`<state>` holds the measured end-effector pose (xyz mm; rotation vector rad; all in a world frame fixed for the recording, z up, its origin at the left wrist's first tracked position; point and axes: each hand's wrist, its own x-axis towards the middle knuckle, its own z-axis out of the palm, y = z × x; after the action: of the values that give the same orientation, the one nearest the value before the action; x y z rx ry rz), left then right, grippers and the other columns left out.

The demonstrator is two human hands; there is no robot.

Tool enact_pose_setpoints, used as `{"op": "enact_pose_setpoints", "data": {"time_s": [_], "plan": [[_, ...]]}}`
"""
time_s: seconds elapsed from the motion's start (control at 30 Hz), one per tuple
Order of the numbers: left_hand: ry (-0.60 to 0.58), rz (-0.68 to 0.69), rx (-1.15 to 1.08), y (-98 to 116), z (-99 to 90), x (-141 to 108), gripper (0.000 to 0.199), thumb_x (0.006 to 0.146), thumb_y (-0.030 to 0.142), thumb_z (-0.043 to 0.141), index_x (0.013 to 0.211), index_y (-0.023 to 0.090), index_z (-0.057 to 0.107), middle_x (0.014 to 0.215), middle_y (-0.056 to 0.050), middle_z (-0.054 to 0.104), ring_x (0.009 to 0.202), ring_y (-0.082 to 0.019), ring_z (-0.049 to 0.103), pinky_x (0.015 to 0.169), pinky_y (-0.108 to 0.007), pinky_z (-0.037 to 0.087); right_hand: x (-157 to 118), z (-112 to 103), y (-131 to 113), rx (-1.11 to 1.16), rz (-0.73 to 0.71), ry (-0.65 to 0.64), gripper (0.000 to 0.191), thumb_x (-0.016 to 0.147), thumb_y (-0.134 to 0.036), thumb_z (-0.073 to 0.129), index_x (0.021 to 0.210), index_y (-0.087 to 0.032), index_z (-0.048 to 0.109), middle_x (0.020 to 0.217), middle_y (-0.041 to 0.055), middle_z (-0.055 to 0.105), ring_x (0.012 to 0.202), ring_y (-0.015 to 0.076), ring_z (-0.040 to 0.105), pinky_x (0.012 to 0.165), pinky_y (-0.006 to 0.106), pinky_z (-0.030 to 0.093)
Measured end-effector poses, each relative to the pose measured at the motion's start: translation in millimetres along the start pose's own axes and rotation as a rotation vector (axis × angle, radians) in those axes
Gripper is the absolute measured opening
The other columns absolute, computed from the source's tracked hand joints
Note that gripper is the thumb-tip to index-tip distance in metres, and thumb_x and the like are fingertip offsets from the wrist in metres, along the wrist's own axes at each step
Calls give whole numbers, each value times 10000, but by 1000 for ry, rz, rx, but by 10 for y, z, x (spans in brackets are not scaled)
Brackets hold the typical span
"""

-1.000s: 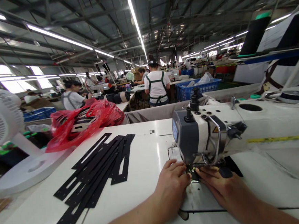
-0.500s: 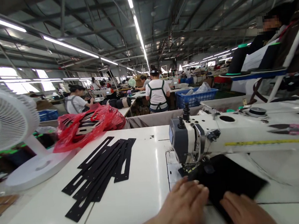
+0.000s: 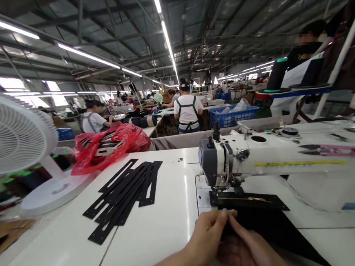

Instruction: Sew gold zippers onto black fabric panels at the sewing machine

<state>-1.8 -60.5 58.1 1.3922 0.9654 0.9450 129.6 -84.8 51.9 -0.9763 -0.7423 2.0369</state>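
Observation:
A black fabric piece [image 3: 277,229] lies on the sewing table below the sewing machine [image 3: 277,154]. Along its upper edge runs a black strip with a slot [image 3: 259,200], where a gold-coloured zipper shows; its left end is by the presser foot. My left hand [image 3: 205,233] pinches the fabric's near left edge between thumb and fingers. Right beside it, my right hand [image 3: 248,246] holds the same edge, thumb up and fingers curled beneath. The two thumb tips almost meet, and the hands partly cover the fabric there.
Slotted black strips [image 3: 123,194] lie in a loose pile on the table's left. Behind them sits a red plastic bag [image 3: 111,144], with a white fan [image 3: 51,171] beside it. Pink-handled snips [image 3: 332,150] rest on the machine arm. Thread cones [image 3: 276,76] stand right; people work beyond.
The fabric has turned, and its zipper strip now shows below the machine head. My hands have come together at its left edge; the right hand moved left. The view has shifted slightly.

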Motion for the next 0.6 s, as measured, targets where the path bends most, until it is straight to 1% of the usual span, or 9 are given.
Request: {"op": "enact_pose_setpoints", "data": {"time_s": [0.07,0.17,0.27,0.3,0.37,0.4,0.47,0.53,0.6], "plan": [[-43,66,142,12,-51,-24,426,868,414,505,1169,133,611,1111,-86,657,1023,-242,605,914,-355,456,40,24,-32,-17,-88,46,440,666,-535,711,808,-124,643,755,84,675,742,207,644,680,290,495],[-189,183,354,39,-155,-41,516,772,289,639,1271,230,523,1228,-43,593,1102,-233,561,968,-336,411,12,-113,-21,-68,-50,21,343,577,-390,803,764,-144,651,807,60,678,814,217,636,760,331,504],[-267,284,418,49,-191,-3,424,804,233,582,1227,240,567,1210,-40,606,1087,-218,568,953,-319,406,-6,-268,-14,-70,-13,-40,352,574,-328,797,828,-118,675,888,102,678,914,257,622,818,363,488],[-259,279,398,42,-180,20,370,838,244,536,1203,228,589,1166,-44,632,1042,-209,587,918,-312,422,3,-294,-13,-59,-8,-55,378,586,-352,787,850,-106,676,904,120,676,932,271,618,815,367,485],[-223,162,277,7,-137,67,335,883,346,472,1112,180,651,950,-51,690,833,-183,620,755,-282,463,36,-298,-7,-42,-4,-61,457,621,-435,760,915,-98,668,936,141,671,943,284,618,790,362,486],[-199,78,185,-16,-110,87,389,875,432,473,1039,148,680,803,-41,676,704,-160,593,657,-258,452,55,-281,-1,-36,3,-48,496,633,-477,744,945,-101,661,948,144,668,935,285,621,769,358,489],[-151,-55,-14,-66,-54,116,529,799,587,518,873,95,698,590,0,554,542,-112,471,526,-217,374,92,-236,13,-23,1,-6,538,655,-523,710,1001,-116,642,971,138,662,917,283,627,729,352,492],[-100,-80,-155,-105,-14,125,579,719,652,578,743,81,667,533,25,459,511,-91,398,494,-205,323,115,-215,14,-37,-33,22,516,692,-531,663,1009,-125,636,969,128,660,898,276,631,711,350,493],[-78,-60,-233,-118,-9,116,591,707,676,580,668,88,624,521,26,442,495,-88,391,485,-209,315,119,-255,-17,-210,-53,11,451,784,-531,549,929,-118,657,871,111,666,821,236,642,694,330,493]]}}
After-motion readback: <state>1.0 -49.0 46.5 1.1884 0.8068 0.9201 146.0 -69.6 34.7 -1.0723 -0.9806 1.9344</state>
